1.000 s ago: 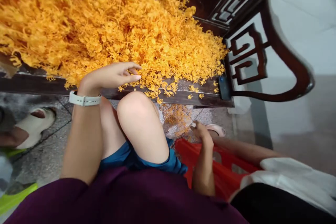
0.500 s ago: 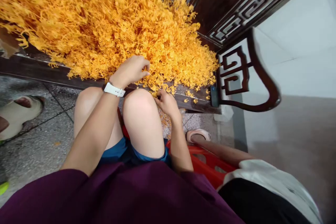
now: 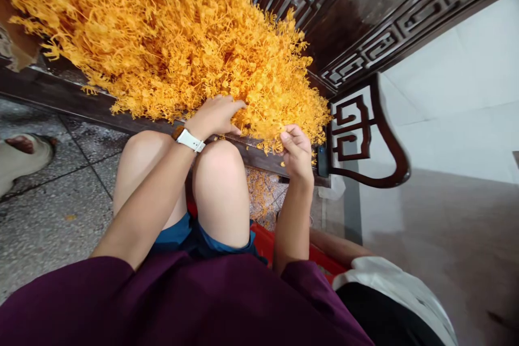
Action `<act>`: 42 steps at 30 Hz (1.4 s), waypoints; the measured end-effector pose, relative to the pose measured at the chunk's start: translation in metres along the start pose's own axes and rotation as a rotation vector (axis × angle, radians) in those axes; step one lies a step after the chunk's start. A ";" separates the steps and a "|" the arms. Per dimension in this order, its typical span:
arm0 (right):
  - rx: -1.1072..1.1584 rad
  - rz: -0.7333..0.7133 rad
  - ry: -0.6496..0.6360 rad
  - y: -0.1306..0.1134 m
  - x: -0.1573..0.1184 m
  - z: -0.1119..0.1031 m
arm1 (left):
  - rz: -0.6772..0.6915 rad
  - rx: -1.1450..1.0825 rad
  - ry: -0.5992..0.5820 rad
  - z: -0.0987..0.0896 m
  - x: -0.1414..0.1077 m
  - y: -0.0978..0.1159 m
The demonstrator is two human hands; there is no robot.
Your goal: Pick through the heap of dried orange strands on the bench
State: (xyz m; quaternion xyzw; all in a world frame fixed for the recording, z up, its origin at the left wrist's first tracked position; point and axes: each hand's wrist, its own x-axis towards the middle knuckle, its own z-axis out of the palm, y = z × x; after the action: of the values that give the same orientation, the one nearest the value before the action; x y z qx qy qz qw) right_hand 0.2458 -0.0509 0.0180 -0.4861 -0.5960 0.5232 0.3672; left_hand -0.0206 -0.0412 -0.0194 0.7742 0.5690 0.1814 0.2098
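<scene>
A big heap of orange plastic sprigs [image 3: 174, 48], thin-stemmed with small claw-like tips, lies on a dark wooden bench [image 3: 101, 111]. At the heap's front edge is my left hand [image 3: 219, 114], a white-strapped watch [image 3: 191, 140] on its wrist. Its thumb and forefinger are apart, with nothing visible between them; the other fingers are partly hidden. Farther right, my right hand [image 3: 298, 151] is raised by the heap's right end. Thumb and forefinger there pinch an orange sprig [image 3: 279, 132], whose outline blends into the heap behind.
A carved dark backrest [image 3: 348, 11] rises behind the heap, and a curved armrest [image 3: 391, 146] closes the bench's right end. Orange bits [image 3: 259, 194] litter the floor below. Another person's arm [image 3: 340, 243] is close on my right; a shoe [image 3: 28, 159] shows at left.
My right hand has risen from beside my knee and moved right, now pinching an orange sprig. My left hand has shifted slightly right along the heap's edge. The view has turned a little.
</scene>
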 end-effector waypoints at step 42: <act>3.142 0.317 0.184 -0.160 0.068 -0.114 | -0.259 0.102 0.070 0.004 0.008 0.012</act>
State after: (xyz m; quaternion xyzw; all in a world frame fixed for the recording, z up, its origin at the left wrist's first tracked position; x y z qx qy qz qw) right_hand 0.3052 0.0482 0.1911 -0.2800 -0.5962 -0.5946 -0.4611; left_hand -0.0065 -0.0368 -0.0161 0.6972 0.6795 0.1504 0.1719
